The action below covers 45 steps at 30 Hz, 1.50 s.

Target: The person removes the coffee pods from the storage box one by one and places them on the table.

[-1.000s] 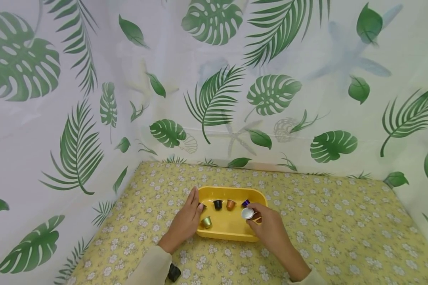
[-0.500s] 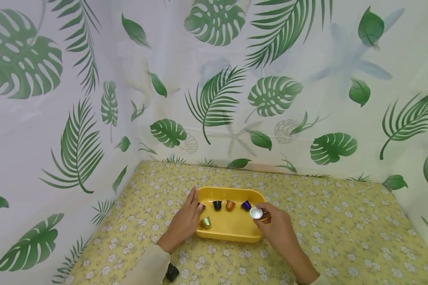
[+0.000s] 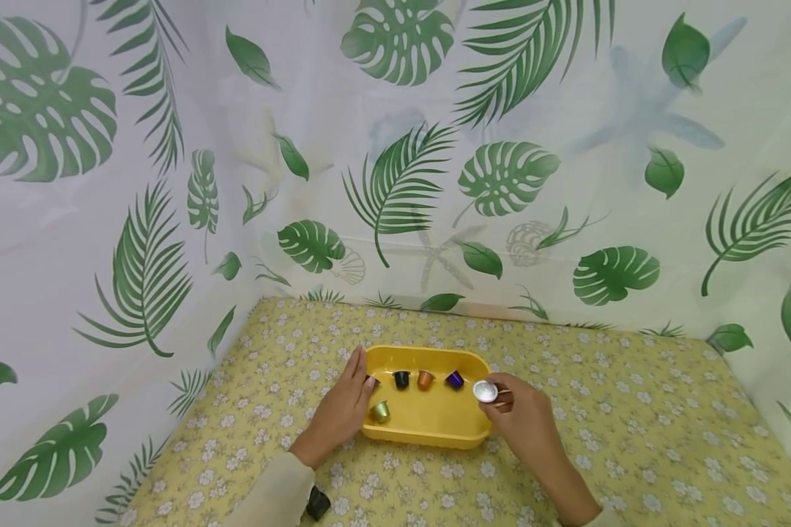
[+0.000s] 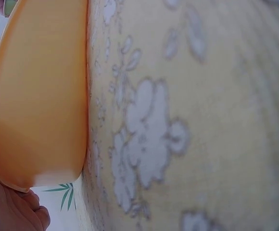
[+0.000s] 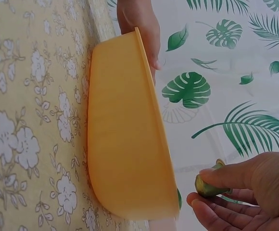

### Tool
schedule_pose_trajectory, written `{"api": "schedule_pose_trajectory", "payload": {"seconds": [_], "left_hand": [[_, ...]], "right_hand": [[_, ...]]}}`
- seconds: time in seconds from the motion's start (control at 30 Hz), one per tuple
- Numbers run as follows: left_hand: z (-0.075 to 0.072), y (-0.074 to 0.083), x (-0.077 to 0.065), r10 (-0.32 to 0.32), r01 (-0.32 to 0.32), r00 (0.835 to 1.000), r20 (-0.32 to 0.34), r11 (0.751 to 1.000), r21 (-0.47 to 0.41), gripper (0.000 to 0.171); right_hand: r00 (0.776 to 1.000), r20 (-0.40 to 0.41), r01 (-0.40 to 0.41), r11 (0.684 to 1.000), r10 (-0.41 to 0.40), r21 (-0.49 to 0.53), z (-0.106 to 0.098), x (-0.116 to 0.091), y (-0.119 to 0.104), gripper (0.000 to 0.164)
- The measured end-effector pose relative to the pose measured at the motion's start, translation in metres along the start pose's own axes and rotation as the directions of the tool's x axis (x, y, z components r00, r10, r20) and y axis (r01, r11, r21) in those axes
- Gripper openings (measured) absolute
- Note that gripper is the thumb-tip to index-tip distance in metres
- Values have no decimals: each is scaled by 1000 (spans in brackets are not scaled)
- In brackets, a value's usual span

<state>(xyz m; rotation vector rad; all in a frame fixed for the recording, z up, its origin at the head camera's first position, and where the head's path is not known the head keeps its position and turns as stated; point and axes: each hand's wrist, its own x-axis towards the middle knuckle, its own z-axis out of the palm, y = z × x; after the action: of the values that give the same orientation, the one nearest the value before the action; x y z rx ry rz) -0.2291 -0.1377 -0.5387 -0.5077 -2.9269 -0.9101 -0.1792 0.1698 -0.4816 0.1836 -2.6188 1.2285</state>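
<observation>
A yellow tray [image 3: 428,439] lies on the flowered cloth. My left hand [image 3: 336,417] holds its left end, thumb over the rim and fingers along the outside. My right hand [image 3: 526,417] pinches a green coffee capsule [image 5: 208,187] above the tray's right end, its silver lid facing the head camera. Inside the tray lie a black capsule [image 3: 401,379], an orange capsule [image 3: 425,380], a purple capsule [image 3: 455,380] and a pale green capsule [image 3: 380,411]. Part of a dark capsule shows beside the left thumb, mostly hidden.
A small black object [image 3: 318,503] sits beside the left sleeve [image 3: 277,490]. The yellow flowered cloth [image 3: 633,424] spreads around the tray. White leaf-printed sheeting [image 3: 534,278] rises behind it and on the left.
The right hand has moved right with the green capsule, from over the tray's inside to its right end. The purple capsule now shows fully. The left hand stays on the tray.
</observation>
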Motion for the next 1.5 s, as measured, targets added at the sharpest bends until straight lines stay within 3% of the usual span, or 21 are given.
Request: {"api": "schedule_pose_trajectory", "payload": {"seconds": [0.43, 0.87, 1.13, 1.5], "left_hand": [[-1, 0, -1, -1, 1, 1000, 10, 1000, 7, 62], [-1, 0, -1, -6, 6, 1000, 15, 1000, 4, 61], [-1, -1, -1, -4, 4, 1000, 17, 1000, -3, 61], [1, -2, 1, -7, 7, 1000, -1, 1000, -2, 62]], "right_hand": [[1000, -2, -12, 1000, 12, 6, -8, 3, 9, 39], [998, -46, 37, 998, -39, -58, -14, 9, 23, 38], [1000, -25, -7, 999, 6, -49, -15, 12, 32, 38], [1000, -21, -10, 997, 8, -76, -14, 15, 45, 36]]}}
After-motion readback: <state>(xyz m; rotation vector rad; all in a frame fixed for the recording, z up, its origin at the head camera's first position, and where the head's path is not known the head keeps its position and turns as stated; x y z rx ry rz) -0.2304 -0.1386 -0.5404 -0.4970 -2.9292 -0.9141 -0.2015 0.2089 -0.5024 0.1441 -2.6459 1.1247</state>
